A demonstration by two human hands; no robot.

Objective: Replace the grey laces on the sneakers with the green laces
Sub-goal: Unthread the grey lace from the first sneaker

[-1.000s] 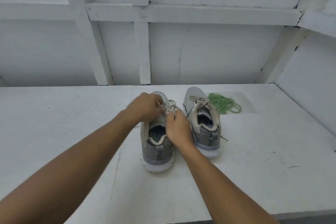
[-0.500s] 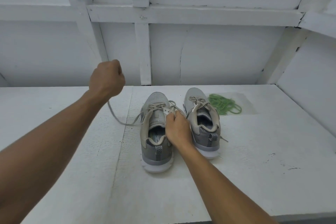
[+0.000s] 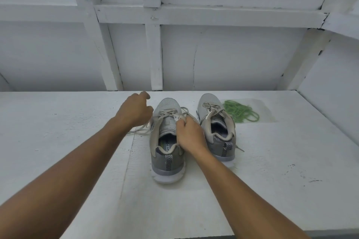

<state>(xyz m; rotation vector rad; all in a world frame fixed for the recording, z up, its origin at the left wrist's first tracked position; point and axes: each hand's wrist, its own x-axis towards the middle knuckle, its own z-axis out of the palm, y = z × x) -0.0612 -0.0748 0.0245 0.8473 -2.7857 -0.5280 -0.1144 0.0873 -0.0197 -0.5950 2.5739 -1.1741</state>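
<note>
Fingers [image 3: 182, 122] seemingly pinch lace [image 3: 140, 129]; 2 sneakers [image 3: 168, 158] on white table [image 3: 73, 141], white wall [image 3: 233, 60].

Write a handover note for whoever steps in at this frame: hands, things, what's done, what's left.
Left hand: fingers curled beside the nearer sneaker's toe; whether it holds anything cannot be told.
Right hand: pinches that sneaker's upper at the eyelets.
Things: both sneakers stand side by side on the table, heels toward the person; green laces lie heaped beside the other sneaker.
Done: the nearer sneaker's grey lace is partly loosened, one end trailing on the table.
Left: pull out both grey laces, thread the green ones.
</note>
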